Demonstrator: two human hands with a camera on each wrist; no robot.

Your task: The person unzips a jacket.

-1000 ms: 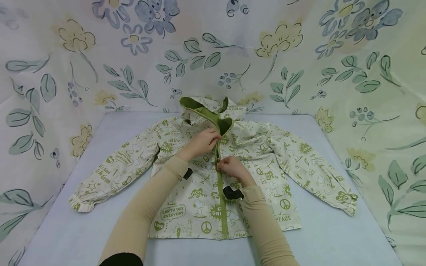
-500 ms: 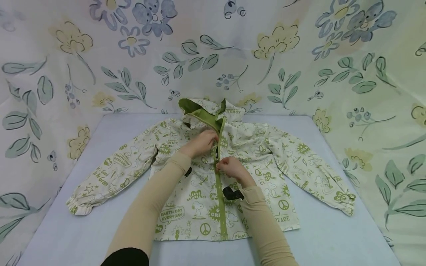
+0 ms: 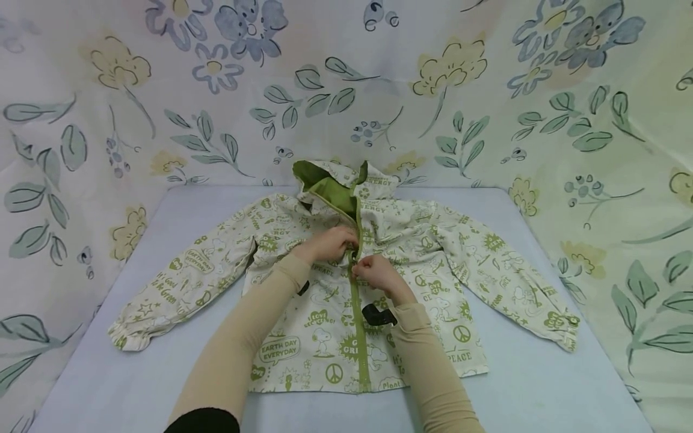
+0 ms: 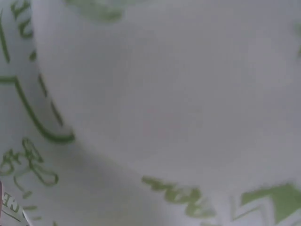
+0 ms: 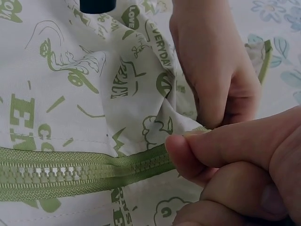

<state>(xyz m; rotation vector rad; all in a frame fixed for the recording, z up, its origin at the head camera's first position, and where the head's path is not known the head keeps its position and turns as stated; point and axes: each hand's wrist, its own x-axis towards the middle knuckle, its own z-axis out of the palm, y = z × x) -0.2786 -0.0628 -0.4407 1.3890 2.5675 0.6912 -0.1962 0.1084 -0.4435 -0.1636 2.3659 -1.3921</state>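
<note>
A white hooded jacket (image 3: 325, 337) with green print lies front up, its sleeves spread to both sides. Its green zipper (image 5: 51, 174) has meshed teeth below the hands; above them the front edges part toward the collar. My right hand (image 3: 379, 272) pinches the zipper at mid-chest between thumb and finger, and the slider is hidden from view. Just above it, my left hand (image 3: 327, 243) grips the jacket's left front edge with curled fingers, its fingertips hidden by the fabric in the right wrist view. White printed cloth fills the left wrist view.
The jacket rests on a pale table (image 3: 178, 397). Behind and beside it hangs a floral curtain (image 3: 368, 36). The raised hood (image 3: 330, 186) shows its green lining near the table's back edge. Dark camera mounts (image 3: 378, 314) sit at the wrists.
My left hand has come down from the collar along the front edge, close to the right hand. The right collar edge, earlier folded outward, now stands straighter. My right hand stays in place.
</note>
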